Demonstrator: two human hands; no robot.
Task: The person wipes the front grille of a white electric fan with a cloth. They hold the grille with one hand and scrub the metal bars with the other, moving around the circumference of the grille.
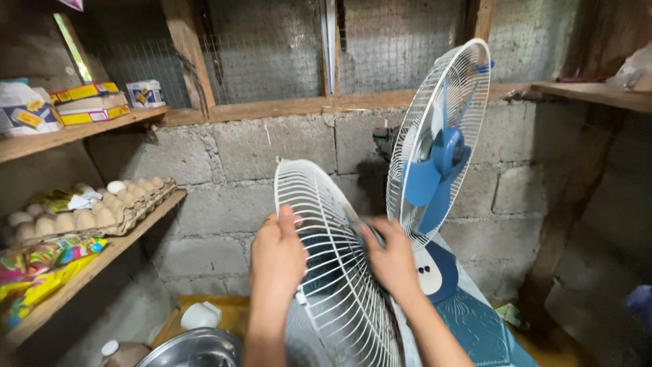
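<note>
A person stands close to a grey block wall (272, 146) and holds a round white wire fan cover (336, 272) with both hands. The left hand (277, 255) is wrapped around the cover's left edge, with the fingers curled over the rim and the thumb pointing up, so it is clamped on the wire. The right hand (392, 259) grips the cover on its other side, fingers closed on the thin wires. The cover is tilted and stands in front of the person, low in the middle of the view, just beside the fan (438, 146). The fan is right behind the right hand. It has blue blades (435, 177), and its own white back cage (468, 81) leans up toward the wall. The fan's blue and white base (435, 272) sits on a blue patterned surface (479, 326). On the left there are wooden shelves (115, 245). One shelf holds a tray of eggs (95, 207) and bright snack packets (41, 265). The shelf above holds yellow boxes (88, 102). Down low, near the left arm, there is a shiny metal bowl (197, 346) and a white bottle (200, 314). Wire mesh (272, 47) covers the opening above the wall.
</note>
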